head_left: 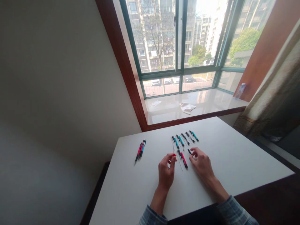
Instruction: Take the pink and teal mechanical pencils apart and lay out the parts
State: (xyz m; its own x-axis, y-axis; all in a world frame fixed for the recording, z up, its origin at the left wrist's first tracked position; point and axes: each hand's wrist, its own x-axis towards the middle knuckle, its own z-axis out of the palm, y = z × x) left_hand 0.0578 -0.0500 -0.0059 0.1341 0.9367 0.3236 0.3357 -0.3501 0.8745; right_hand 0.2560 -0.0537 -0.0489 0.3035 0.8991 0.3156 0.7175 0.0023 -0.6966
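My left hand (167,172) pinches a small red pen part (174,155) between thumb and fingers, a thin dark stem pointing up from it. To the right, my right hand (202,163) rests low over the table, its thumb and fingertips closed about one end of a short black pen part (189,152). Between the hands lie a pink-red pen barrel (184,160) with a black grip, a black pen piece (179,153) and a thin pale refill (181,165). Beyond them runs a row of taken-apart pens, with a teal barrel (181,140) among several black pieces.
Several whole pens (140,150) in pink-red, black and teal lie together on the left of the white table (131,187). Behind the table, a window sill (164,114) carries a crumpled white cloth (187,107) and a clear bottle (240,91). A curtain (264,84) hangs at right.
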